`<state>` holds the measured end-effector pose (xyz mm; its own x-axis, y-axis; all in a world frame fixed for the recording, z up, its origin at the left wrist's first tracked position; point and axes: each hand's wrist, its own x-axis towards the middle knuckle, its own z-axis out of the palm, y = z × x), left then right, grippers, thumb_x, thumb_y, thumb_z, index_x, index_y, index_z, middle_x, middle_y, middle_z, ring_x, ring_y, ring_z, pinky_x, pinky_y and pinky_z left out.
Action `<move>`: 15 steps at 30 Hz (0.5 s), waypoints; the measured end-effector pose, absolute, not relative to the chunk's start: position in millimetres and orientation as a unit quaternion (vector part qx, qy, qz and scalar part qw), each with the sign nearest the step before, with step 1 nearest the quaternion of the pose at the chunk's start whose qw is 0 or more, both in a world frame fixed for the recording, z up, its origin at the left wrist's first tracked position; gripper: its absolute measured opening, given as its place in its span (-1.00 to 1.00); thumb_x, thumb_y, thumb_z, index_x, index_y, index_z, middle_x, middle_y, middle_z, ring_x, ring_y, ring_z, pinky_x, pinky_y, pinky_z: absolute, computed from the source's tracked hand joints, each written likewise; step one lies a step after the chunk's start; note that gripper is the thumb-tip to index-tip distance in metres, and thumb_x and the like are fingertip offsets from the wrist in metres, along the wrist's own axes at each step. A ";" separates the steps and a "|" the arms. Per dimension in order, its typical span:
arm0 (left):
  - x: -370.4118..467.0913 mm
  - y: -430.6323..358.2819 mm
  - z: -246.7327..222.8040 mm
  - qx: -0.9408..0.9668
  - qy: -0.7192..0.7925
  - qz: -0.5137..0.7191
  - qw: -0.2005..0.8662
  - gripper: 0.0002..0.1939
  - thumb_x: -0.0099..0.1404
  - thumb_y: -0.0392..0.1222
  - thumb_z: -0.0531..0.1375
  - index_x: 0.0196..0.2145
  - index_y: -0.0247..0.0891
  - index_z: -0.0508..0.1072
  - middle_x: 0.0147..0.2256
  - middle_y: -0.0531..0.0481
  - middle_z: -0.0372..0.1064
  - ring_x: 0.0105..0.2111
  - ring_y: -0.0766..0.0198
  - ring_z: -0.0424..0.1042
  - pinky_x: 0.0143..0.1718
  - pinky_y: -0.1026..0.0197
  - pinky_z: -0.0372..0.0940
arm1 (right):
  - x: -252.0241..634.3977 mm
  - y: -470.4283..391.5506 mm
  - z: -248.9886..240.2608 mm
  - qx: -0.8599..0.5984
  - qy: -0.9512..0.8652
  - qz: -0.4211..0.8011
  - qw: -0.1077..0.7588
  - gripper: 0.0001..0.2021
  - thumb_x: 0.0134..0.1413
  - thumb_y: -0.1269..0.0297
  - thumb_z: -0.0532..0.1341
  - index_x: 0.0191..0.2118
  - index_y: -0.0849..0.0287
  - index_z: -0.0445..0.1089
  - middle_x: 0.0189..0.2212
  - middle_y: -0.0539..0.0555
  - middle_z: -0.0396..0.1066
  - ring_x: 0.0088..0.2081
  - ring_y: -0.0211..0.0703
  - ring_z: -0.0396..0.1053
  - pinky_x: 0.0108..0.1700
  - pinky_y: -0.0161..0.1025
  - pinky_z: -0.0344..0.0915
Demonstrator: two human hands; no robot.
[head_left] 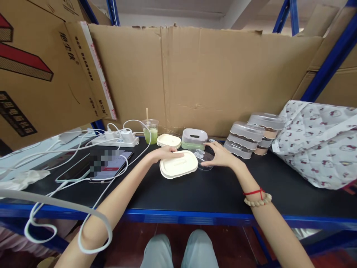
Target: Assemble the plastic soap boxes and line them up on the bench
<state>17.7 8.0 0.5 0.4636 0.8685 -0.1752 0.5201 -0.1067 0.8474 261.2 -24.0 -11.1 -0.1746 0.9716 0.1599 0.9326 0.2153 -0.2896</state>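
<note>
My left hand (pixel 165 153) grips the far edge of a cream oval lid (pixel 179 164), tilted over the black tabletop. To its right, my right hand (pixel 219 154) has its fingers apart around a clear plastic lid (pixel 205 160) lying on the table; whether the fingertips touch it is hard to tell. Just behind stands an oval container (pixel 194 137), grey above and green below. Another cream piece (pixel 169 140) sits behind my left hand, beside that container.
A cup of green drink (pixel 151 134) stands at the back. Stacked grey containers (pixel 245 136) and a patterned bag (pixel 320 145) are on the right. Phones (pixel 75 167), white cables and a power strip (pixel 111 139) occupy the left. Cardboard (pixel 209 78) walls the back.
</note>
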 end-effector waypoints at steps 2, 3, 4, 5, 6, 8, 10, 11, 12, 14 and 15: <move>19.1 8.9 -1.5 0.677 0.472 0.181 0.535 -0.67 -0.08 0.05 0.35 -0.60 -0.30 0.47 -0.63 0.03 0.40 -0.63 0.37 0.29 -0.62 0.35 0.12 | 255.6 -21.4 -15.2 -0.607 -0.768 0.033 0.201 -0.24 -0.12 -0.10 0.27 0.20 0.11 0.15 0.18 0.24 0.13 0.22 0.14 0.08 0.17 0.10 0.08; 19.8 9.6 -2.8 0.653 0.468 0.189 0.564 -0.69 -0.04 0.03 0.34 -0.55 -0.31 0.50 -0.58 -0.01 0.45 -0.61 0.35 0.35 -0.59 0.34 0.18 | 253.2 -20.1 -17.3 -0.601 -0.770 0.031 0.212 -0.31 -0.04 -0.09 0.22 0.19 0.12 0.16 0.19 0.24 0.12 0.22 0.12 0.07 0.18 0.10 0.08; 20.6 10.5 -4.1 0.628 0.467 0.205 0.587 -0.70 -0.01 0.02 0.34 -0.50 -0.32 0.52 -0.54 -0.04 0.49 -0.58 0.32 0.39 -0.56 0.33 0.23 | 251.3 -19.0 -19.1 -0.596 -0.773 0.036 0.216 -0.36 0.02 -0.07 0.18 0.18 0.12 0.18 0.18 0.24 0.13 0.22 0.11 0.09 0.18 0.10 0.08; 21.2 11.5 -5.1 0.604 0.467 0.229 0.604 -0.71 0.01 0.00 0.33 -0.46 -0.33 0.54 -0.50 -0.07 0.52 -0.55 0.30 0.42 -0.53 0.33 0.27 | 249.9 -18.2 -20.4 -0.592 -0.775 0.043 0.217 -0.40 0.05 -0.06 0.16 0.16 0.13 0.21 0.18 0.24 0.15 0.21 0.10 0.11 0.17 0.09 0.09; 21.7 12.6 -5.6 0.581 0.466 0.256 0.616 -0.72 0.04 -0.02 0.33 -0.42 -0.33 0.54 -0.46 -0.09 0.53 -0.52 0.29 0.45 -0.50 0.32 0.31 | 249.2 -17.9 -21.1 -0.590 -0.776 0.052 0.215 -0.42 0.06 -0.06 0.15 0.15 0.14 0.23 0.16 0.25 0.18 0.19 0.10 0.13 0.16 0.08 0.10; 22.2 14.5 -4.7 0.536 0.464 0.315 0.632 -0.75 0.07 -0.07 0.31 -0.38 -0.34 0.54 -0.41 -0.12 0.55 -0.48 0.27 0.49 -0.45 0.32 0.35 | 248.4 -19.0 -20.8 -0.592 -0.776 0.063 0.209 -0.45 0.05 -0.06 0.16 0.10 0.14 0.29 0.10 0.24 0.25 0.15 0.11 0.18 0.14 0.06 0.14; 22.0 15.8 -1.3 0.491 0.459 0.364 0.645 -0.78 0.10 -0.13 0.31 -0.36 -0.35 0.53 -0.41 -0.12 0.55 -0.46 0.27 0.50 -0.42 0.32 0.37 | 247.3 -21.7 -19.0 -0.595 -0.777 0.071 0.193 -0.48 0.00 -0.04 0.21 0.06 0.11 0.33 0.03 0.20 0.32 0.09 0.10 0.25 0.11 0.03 0.18; 21.6 16.4 0.9 0.469 0.457 0.386 0.650 -0.81 0.10 -0.16 0.31 -0.36 -0.35 0.52 -0.42 -0.11 0.55 -0.47 0.27 0.50 -0.42 0.32 0.37 | 246.3 -23.2 -18.1 -0.598 -0.777 0.079 0.182 -0.47 -0.04 -0.01 0.26 0.05 0.10 0.33 0.01 0.18 0.33 0.06 0.08 0.29 0.08 0.00 0.20; 21.1 16.9 3.1 0.450 0.455 0.406 0.653 -0.84 0.09 -0.21 0.31 -0.37 -0.35 0.51 -0.44 -0.10 0.54 -0.48 0.29 0.49 -0.42 0.33 0.38 | 244.9 -24.8 -17.3 -0.601 -0.776 0.089 0.170 -0.43 -0.09 0.02 0.30 0.07 0.10 0.32 0.00 0.18 0.33 0.02 0.07 0.32 0.05 -0.03 0.23; 19.6 18.2 6.3 0.432 0.439 0.440 0.653 -0.84 0.03 -0.32 0.32 -0.35 -0.35 0.50 -0.46 -0.06 0.53 -0.49 0.31 0.49 -0.45 0.36 0.37 | 241.9 -27.3 -16.2 -0.604 -0.775 0.108 0.150 -0.33 -0.18 0.11 0.37 0.11 0.13 0.26 0.02 0.19 0.29 -0.03 0.04 0.34 -0.01 -0.08 0.27; 18.7 19.0 7.1 0.434 0.425 0.453 0.652 -0.78 -0.01 -0.38 0.33 -0.33 -0.34 0.50 -0.45 -0.05 0.53 -0.47 0.31 0.49 -0.45 0.37 0.36 | 240.7 -28.2 -15.7 -0.604 -0.776 0.114 0.143 -0.29 -0.22 0.14 0.38 0.13 0.14 0.23 0.03 0.20 0.28 -0.04 0.03 0.34 -0.03 -0.09 0.28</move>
<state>18.7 19.0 7.1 0.2283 0.9601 -0.1614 -0.2216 0.2127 0.9517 240.7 -28.2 -15.7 -0.2291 0.9698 0.0840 0.9047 0.2439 -0.3493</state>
